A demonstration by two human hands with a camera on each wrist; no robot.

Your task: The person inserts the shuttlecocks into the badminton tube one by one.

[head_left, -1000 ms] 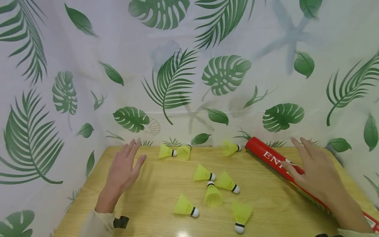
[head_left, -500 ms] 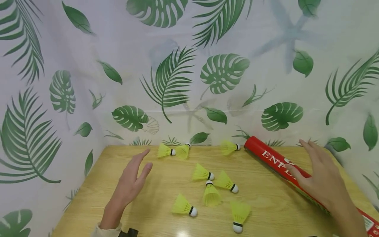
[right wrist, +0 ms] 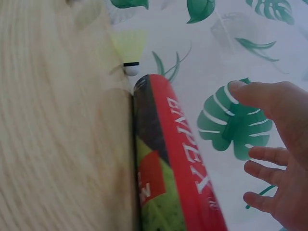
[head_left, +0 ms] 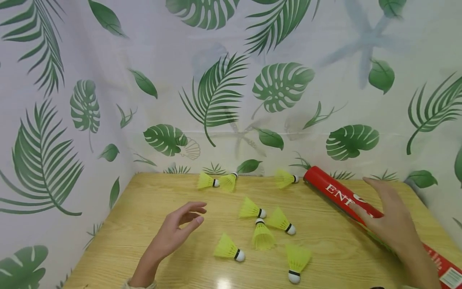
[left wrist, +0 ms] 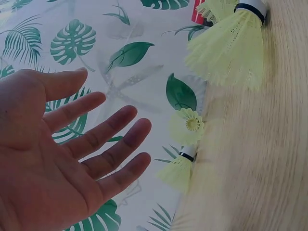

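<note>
My left hand (head_left: pixel 177 230) hovers over the left part of the table, fingers loosely bent and holding nothing. To its right lies a yellow shuttlecock (head_left: pixel 226 248) with a white tip. A loose cluster includes an upper shuttlecock (head_left: pixel 250 208), a lower one (head_left: pixel 264 237) and a right one (head_left: pixel 280 220). Another shuttlecock (head_left: pixel 298 259) lies nearer the front. Above a red shuttlecock tube (right wrist: pixel 175 144), lettered ENPEX, hangs my right hand (head_left: pixel 391 220). Its fingers are spread and apart from the tube in the right wrist view. The left wrist view shows the left palm (left wrist: pixel 53 168) bare.
Along the back edge lie a left shuttlecock (head_left: pixel 206 181), its neighbour (head_left: pixel 228 183) and one more shuttlecock (head_left: pixel 286 179) beside the tube's far end. A white leaf-patterned cloth (head_left: pixel 223 100) rises behind and beside the wooden table (head_left: pixel 187 265).
My left hand has moved right and lower toward the shuttlecocks, its fingers bending more. My right hand has shifted slightly over the tube. The shuttlecocks and tube stay put; the head view tilts slightly.
</note>
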